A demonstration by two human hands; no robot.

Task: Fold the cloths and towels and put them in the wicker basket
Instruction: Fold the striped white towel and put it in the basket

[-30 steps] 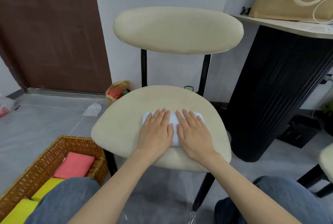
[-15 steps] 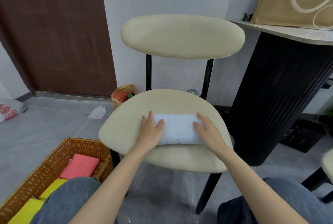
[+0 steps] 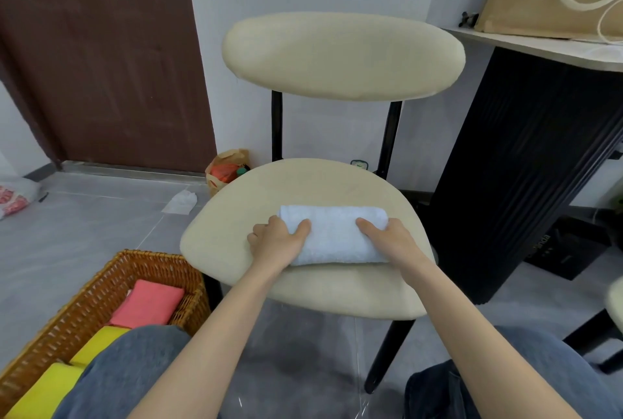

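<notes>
My left hand (image 3: pixel 277 244) and right hand (image 3: pixel 393 243) each grip an end of the folded towel (image 3: pixel 334 237) (thumbs on top) on the chair (image 3: pixel 303 187).

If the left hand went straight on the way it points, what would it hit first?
The white towel the left hand grips; past it, probably bare chair seat, though depth is unclear.

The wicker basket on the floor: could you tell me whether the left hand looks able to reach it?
Probably yes. The wicker basket sits open-topped just left of the chair seat, below the left hand, with nothing between them; that hand grips the white towel, though.
</notes>
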